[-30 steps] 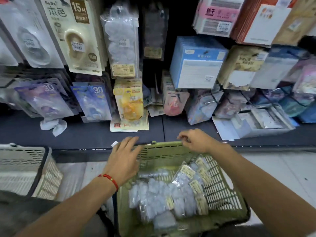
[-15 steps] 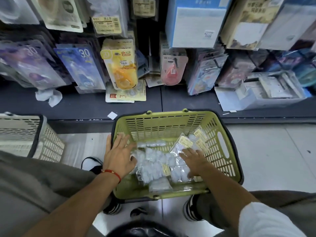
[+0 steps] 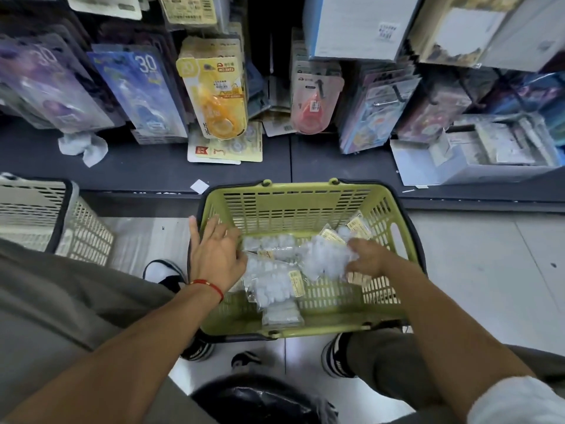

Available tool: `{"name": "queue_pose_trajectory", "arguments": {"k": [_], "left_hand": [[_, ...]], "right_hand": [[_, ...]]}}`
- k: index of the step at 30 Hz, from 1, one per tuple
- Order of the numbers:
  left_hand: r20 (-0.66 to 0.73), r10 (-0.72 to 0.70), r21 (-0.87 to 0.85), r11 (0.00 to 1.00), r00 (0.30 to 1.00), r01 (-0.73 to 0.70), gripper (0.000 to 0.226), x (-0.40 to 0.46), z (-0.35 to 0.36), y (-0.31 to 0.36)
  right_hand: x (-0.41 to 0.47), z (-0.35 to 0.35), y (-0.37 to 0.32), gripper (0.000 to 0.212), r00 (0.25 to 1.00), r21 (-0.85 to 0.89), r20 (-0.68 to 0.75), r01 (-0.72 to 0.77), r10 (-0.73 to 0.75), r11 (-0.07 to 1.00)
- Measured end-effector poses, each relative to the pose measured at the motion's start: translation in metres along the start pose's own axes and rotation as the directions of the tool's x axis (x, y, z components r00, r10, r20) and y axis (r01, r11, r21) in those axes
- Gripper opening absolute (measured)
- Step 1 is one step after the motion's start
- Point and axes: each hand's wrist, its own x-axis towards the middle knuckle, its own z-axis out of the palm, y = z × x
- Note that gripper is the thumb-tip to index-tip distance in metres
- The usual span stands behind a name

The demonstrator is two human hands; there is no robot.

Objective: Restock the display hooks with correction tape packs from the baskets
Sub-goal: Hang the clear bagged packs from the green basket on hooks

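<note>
A green basket (image 3: 293,206) stands on the floor between my feet, holding several clear bagged correction tape packs (image 3: 272,289) with yellow labels. My left hand (image 3: 214,255) rests flat on the basket's left rim with straight fingers, touching the packs at their left edge. Inside the basket, my right hand (image 3: 365,260) grips a clear pack (image 3: 324,258) and has it raised slightly above the others. Above the dark shelf, hooks carry hanging packs: a yellow correction tape pack (image 3: 218,93), a red one (image 3: 315,99) and blue ones (image 3: 143,90).
A white basket (image 3: 39,215) stands at the left on the floor. On the dark shelf lie flat card packs (image 3: 226,148), a crumpled white wrapper (image 3: 84,146) and an open box (image 3: 486,157) at the right. A black bag (image 3: 260,399) sits near my feet.
My hands came down from the basket's far rim into the basket. The right hand has taken hold of a clear pack and begun lifting it. The view tilted downward.
</note>
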Motion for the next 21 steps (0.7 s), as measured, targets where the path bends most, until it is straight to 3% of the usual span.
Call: {"name": "queue_pose_trajectory", "arguments": {"k": [2, 4, 5, 7, 8, 9, 10, 11, 14, 16, 19, 21], "left_hand": [[0.004, -0.003, -0.222, 0.975, 1.0, 0.004, 0.033, 0.004, -0.004, 0.015], [0.097, -0.065, -0.526, 0.844, 0.993, 0.107, 0.035, 0.006, -0.013, 0.036], [0.208, -0.08, -0.669, 0.715, 0.975, 0.202, 0.04, 0.006, -0.018, 0.047], [0.441, -0.029, -0.845, 0.324, 0.897, 0.426, 0.046, 0.005, -0.021, 0.064], [0.513, -0.012, -0.849, 0.138, 0.858, 0.51, 0.041, 0.004, -0.019, 0.067], [0.548, -0.032, -0.836, 0.013, 0.836, 0.549, 0.032, 0.003, -0.016, 0.065], [0.568, -0.096, -0.823, -0.049, 0.817, 0.566, 0.025, 0.001, -0.015, 0.06], [0.575, -0.187, -0.815, -0.048, 0.796, 0.578, 0.021, 0.0, -0.013, 0.052], [0.512, -0.406, -0.784, 0.139, 0.757, 0.605, 0.032, -0.003, -0.008, 0.025], [0.482, -0.435, -0.767, 0.21, 0.761, 0.606, 0.048, -0.005, -0.006, 0.014], [0.469, -0.417, -0.738, 0.299, 0.779, 0.604, 0.057, -0.007, 0.001, 0.009], [0.463, -0.422, -0.741, 0.298, 0.779, 0.602, 0.059, -0.008, 0.002, 0.008]], "right_hand": [[-0.009, -0.024, -0.01, 0.05, 0.996, 0.287, -0.077, 0.068, -0.047, 0.956], [-0.019, -0.036, -0.029, 0.037, 0.991, 0.615, -0.062, 0.133, -0.12, 0.777], [-0.023, -0.036, -0.043, 0.037, 0.984, 0.707, -0.04, 0.153, -0.176, 0.691], [-0.027, -0.027, -0.073, 0.046, 0.957, 0.776, 0.027, 0.163, -0.29, 0.61], [-0.026, -0.018, -0.088, 0.046, 0.942, 0.753, 0.055, 0.178, -0.33, 0.634], [-0.024, -0.007, -0.101, 0.04, 0.935, 0.701, 0.07, 0.201, -0.347, 0.684], [-0.021, 0.003, -0.111, 0.035, 0.939, 0.644, 0.06, 0.222, -0.338, 0.732], [-0.017, 0.011, -0.116, 0.036, 0.955, 0.596, 0.026, 0.223, -0.296, 0.771], [-0.002, 0.032, -0.108, 0.032, 0.979, 0.337, -0.065, 0.205, -0.195, 0.919], [0.005, 0.051, -0.098, 0.036, 0.97, 0.017, 0.059, 0.234, -0.235, 0.972], [0.01, 0.086, -0.092, 0.077, 0.96, -0.273, 0.173, 0.262, -0.221, 0.926], [0.015, 0.1, -0.09, 0.077, 0.961, -0.42, 0.134, 0.275, -0.241, 0.865]]}}
